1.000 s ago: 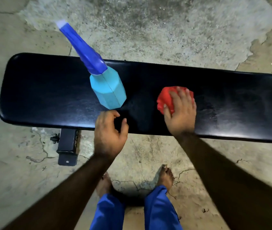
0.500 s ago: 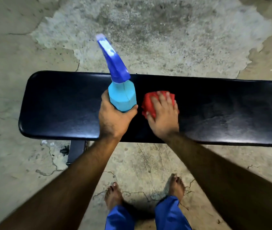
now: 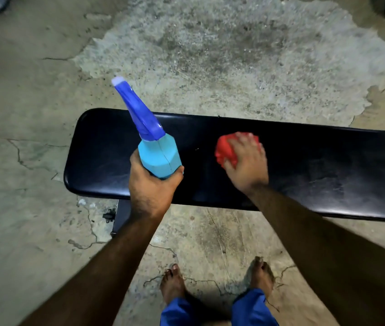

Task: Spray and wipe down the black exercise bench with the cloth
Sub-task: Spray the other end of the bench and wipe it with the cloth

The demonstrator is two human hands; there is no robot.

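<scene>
The long black exercise bench (image 3: 106, 158) runs from the left middle of the view to the right edge. My left hand (image 3: 150, 187) grips the base of a light blue spray bottle (image 3: 159, 158) with a dark blue trigger head pointing up and to the left. The bottle is over the bench's left part. My right hand (image 3: 248, 161) presses down on a bunched red cloth (image 3: 225, 151) lying on the bench pad, right of the bottle. Part of the cloth is hidden under my fingers.
The bench's dark metal leg (image 3: 121, 215) shows under its near edge at the left. My bare feet (image 3: 172, 283) stand on cracked concrete floor in front of the bench. A rough grey patch of floor (image 3: 233, 55) lies behind it.
My left hand closed on the spray bottle, which had stood free on the bench. My right hand slid the red cloth left toward the bottle, then back to the right.
</scene>
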